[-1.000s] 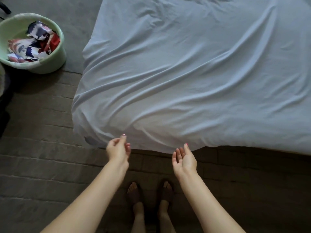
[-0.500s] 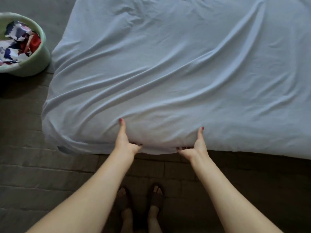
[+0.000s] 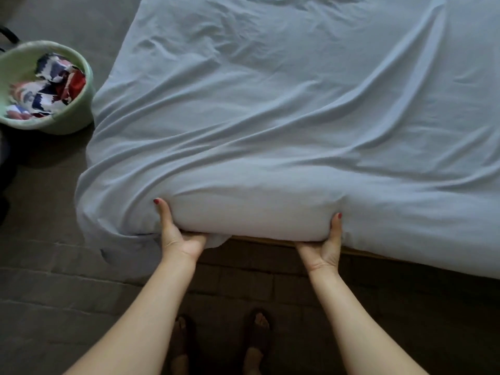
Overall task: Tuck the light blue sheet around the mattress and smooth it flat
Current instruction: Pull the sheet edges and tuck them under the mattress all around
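Observation:
The light blue sheet point(image 3: 284, 109) lies over the mattress point(image 3: 251, 220), wrinkled with long diagonal folds. At the near edge the mattress is raised a little, and a strip of wooden bed base point(image 3: 270, 241) shows under it. My left hand point(image 3: 177, 236) grips the sheet-covered edge near the left corner, thumb up on the side and fingers hidden underneath. My right hand point(image 3: 326, 246) holds the same edge further right in the same way. Loose sheet hangs off the left corner toward the floor.
A pale green basin point(image 3: 67, 115) holding red, white and blue cloth stands on the floor left of the bed. The floor point(image 3: 54, 293) is dark grey brick. My sandalled feet point(image 3: 216, 336) are close to the bed edge.
Both hands went from hanging free in front of the bed to gripping its near edge, fingers underneath. The edge between them now bulges upward, showing the base below.

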